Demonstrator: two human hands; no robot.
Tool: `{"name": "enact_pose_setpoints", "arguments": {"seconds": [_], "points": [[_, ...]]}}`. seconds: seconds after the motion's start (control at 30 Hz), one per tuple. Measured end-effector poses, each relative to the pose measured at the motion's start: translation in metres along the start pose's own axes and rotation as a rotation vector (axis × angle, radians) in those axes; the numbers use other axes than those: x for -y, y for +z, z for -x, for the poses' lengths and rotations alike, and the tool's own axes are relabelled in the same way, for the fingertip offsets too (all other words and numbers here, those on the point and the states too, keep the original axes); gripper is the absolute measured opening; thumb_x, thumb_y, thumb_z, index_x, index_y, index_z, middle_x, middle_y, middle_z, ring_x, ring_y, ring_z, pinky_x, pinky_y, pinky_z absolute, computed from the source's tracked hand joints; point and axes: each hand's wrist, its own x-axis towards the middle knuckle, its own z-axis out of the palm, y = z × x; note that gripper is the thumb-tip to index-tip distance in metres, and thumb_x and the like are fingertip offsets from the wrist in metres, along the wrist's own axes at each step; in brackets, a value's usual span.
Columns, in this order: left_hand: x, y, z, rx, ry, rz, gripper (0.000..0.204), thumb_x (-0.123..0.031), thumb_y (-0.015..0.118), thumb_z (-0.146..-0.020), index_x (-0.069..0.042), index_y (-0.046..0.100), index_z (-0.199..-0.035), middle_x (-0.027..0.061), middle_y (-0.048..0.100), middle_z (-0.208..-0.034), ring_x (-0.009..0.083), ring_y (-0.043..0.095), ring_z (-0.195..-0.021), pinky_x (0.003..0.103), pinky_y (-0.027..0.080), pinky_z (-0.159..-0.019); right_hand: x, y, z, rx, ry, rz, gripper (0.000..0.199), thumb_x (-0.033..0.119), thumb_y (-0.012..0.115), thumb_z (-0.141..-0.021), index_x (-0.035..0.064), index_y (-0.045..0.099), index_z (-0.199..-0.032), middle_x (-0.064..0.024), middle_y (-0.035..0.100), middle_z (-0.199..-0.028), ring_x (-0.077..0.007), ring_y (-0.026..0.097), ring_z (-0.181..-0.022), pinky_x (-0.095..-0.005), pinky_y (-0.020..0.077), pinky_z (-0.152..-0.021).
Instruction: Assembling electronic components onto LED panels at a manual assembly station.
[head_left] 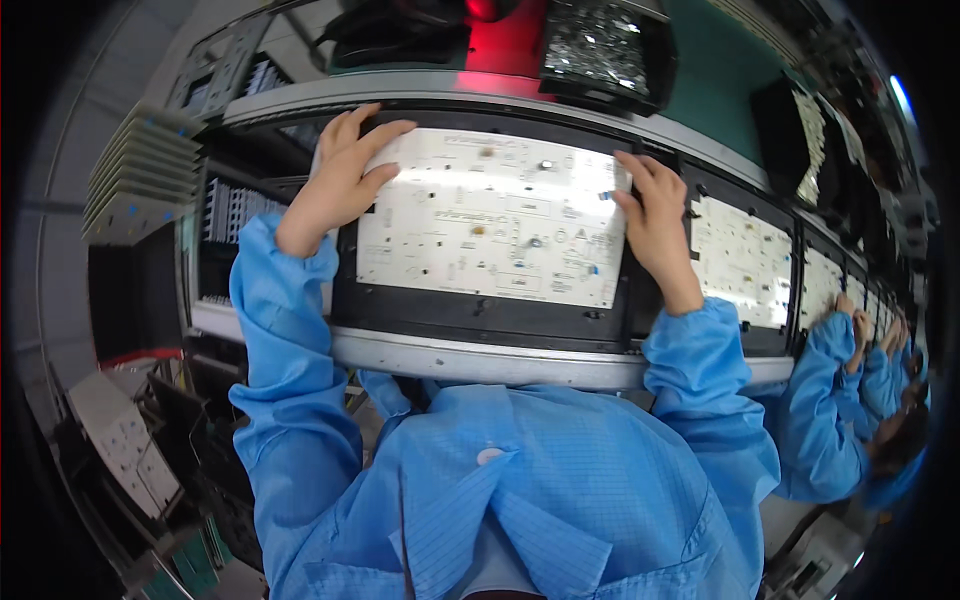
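A white circuit board (500,225) with small components and printed markings lies flat in a black carrier frame (420,307) in front of me. My left hand (345,175) rests at its upper left corner. The fingers there are spread over the frame and the board's edge, with the thumb apart. At the upper right edge is my right hand (655,215), fingers bent onto the corner and thumb lower down, near a small blue component. Neither hand visibly wraps round anything. Fingertip contact underneath is hidden.
More boards in black carriers, such as this white board (742,260), continue rightward along a metal rail (480,358). Co-workers' blue sleeves (825,400) reach in there. A black bin (605,55) of shiny small parts stands behind. Stacked boards (140,165) stand at left.
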Motion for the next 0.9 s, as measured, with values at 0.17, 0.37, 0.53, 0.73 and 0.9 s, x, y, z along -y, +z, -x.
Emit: {"name": "enact_pose_setpoints", "arguments": {"seconds": [0.17,0.37,0.53,0.73,0.9], "points": [[0.003,0.016,-0.004,-0.004,0.013,-0.142,0.047,-0.013,0.062,-0.095,-0.025,0.056,-0.140,0.0215,0.021,-0.162,0.0483,0.010,-0.148,0.057,0.015,-0.120,0.005,-0.005,0.006,-0.038,0.014,0.142,0.045,0.009,0.065,-0.092,0.0195,0.061,-0.135,-0.0143,0.051,-0.140,-0.0388,0.042,-0.128,-0.0493,0.0345,-0.109],[-0.030,-0.001,0.017,-0.094,0.071,-0.143,0.050,-0.008,0.062,-0.093,-0.024,0.058,-0.140,0.0161,0.023,-0.164,0.0495,0.015,-0.147,0.059,0.011,-0.121,-0.009,-0.029,-0.005,-0.164,0.054,0.125,0.037,0.006,0.068,-0.088,0.0103,0.068,-0.125,-0.0122,0.061,-0.127,-0.0340,0.047,-0.122,-0.0406,0.0405,-0.105],[-0.047,-0.017,0.040,0.013,0.071,-0.179,0.040,-0.001,0.061,-0.092,-0.016,0.066,-0.129,0.0135,0.035,-0.158,0.0442,0.018,-0.149,0.058,0.012,-0.122,-0.006,-0.035,-0.013,0.182,0.134,0.081,0.032,0.010,0.078,-0.079,0.0066,0.074,-0.110,-0.0100,0.064,-0.120,-0.0330,0.051,-0.115,-0.0396,0.0448,-0.100],[-0.039,-0.014,0.061,0.038,0.029,-0.120,0.028,-0.003,0.061,-0.092,-0.010,0.071,-0.118,0.0115,0.052,-0.145,0.0408,0.029,-0.145,0.061,0.013,-0.121,-0.014,-0.033,-0.007,0.185,-0.064,-0.186,0.024,0.002,0.075,-0.076,0.0045,0.074,-0.100,-0.0064,0.068,-0.107,-0.0290,0.056,-0.110,-0.0397,0.0446,-0.098],[-0.039,-0.001,0.062,0.017,0.027,-0.135,0.022,-0.004,0.061,-0.092,-0.006,0.072,-0.111,0.0109,0.060,-0.134,0.0400,0.035,-0.141,0.063,0.015,-0.120,-0.007,-0.017,-0.005,0.015,-0.191,-0.001,0.005,0.003,0.070,-0.081,0.0063,0.069,-0.085,-0.0025,0.067,-0.090,-0.0239,0.059,-0.095,-0.0373,0.0384,-0.095]]}}
